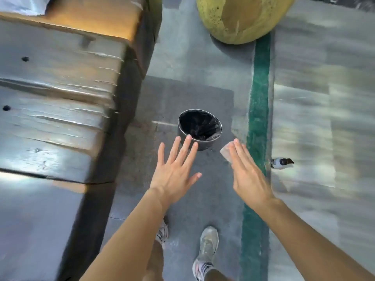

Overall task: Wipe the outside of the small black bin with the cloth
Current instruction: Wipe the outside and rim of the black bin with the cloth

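Head view, looking down at a grey floor [194, 63]: both bare arms reach forward over it. The left hand [172, 171] is spread flat, fingers apart and straight, its grip closed on nothing; the fingertips [189, 137] overlap the near rim of the small black bin [199, 128] in this view, though whether they touch it cannot be told. The bin stands upright on the floor just ahead of that hand, round, with a dark bag lining [199, 123] inside and a thin pale rim.

The right hand [246, 171] is held edge-on to the right of the bin and apart from it, fingers straight and close together. A corner of the pale cloth [225, 152] sticks out from under the fingers on the bin side; the palm side is hidden, so how the grip holds the cloth cannot be told.

Left of the left hand runs a heavy wooden bench [56, 102] of worn planks. Beyond the bin sits a large yellow-green rounded pot [239, 19]. A green stripe [258, 110] runs along the floor past the right hand, and a small bird [281, 162] stands just to its right. Two grey shoes [208, 244] show below the arms.
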`<action>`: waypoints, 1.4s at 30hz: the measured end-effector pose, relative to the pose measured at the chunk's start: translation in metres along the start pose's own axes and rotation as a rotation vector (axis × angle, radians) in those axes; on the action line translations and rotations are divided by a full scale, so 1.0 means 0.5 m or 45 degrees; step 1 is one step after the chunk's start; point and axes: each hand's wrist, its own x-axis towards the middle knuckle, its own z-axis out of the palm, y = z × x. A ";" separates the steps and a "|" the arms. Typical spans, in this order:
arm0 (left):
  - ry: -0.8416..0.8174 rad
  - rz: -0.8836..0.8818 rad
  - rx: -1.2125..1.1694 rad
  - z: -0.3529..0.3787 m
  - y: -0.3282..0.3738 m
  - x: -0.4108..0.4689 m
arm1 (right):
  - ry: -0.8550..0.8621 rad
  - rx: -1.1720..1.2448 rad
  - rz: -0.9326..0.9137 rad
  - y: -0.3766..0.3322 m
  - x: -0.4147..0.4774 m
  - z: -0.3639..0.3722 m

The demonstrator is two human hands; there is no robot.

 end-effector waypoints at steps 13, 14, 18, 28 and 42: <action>0.032 0.127 0.111 0.621 -0.066 0.303 | 0.174 0.498 0.502 0.147 0.090 0.588; 0.054 0.124 0.111 0.665 -0.067 0.324 | 0.187 0.519 0.533 0.163 0.100 0.625; 0.144 0.135 0.152 0.790 -0.079 0.395 | 0.264 0.644 0.531 0.223 0.141 0.732; 0.643 0.299 0.320 0.919 -0.116 0.535 | 0.580 0.788 0.343 0.408 0.247 0.802; 0.546 0.161 -0.075 0.673 -0.035 0.835 | 0.653 0.561 0.143 0.593 0.522 0.681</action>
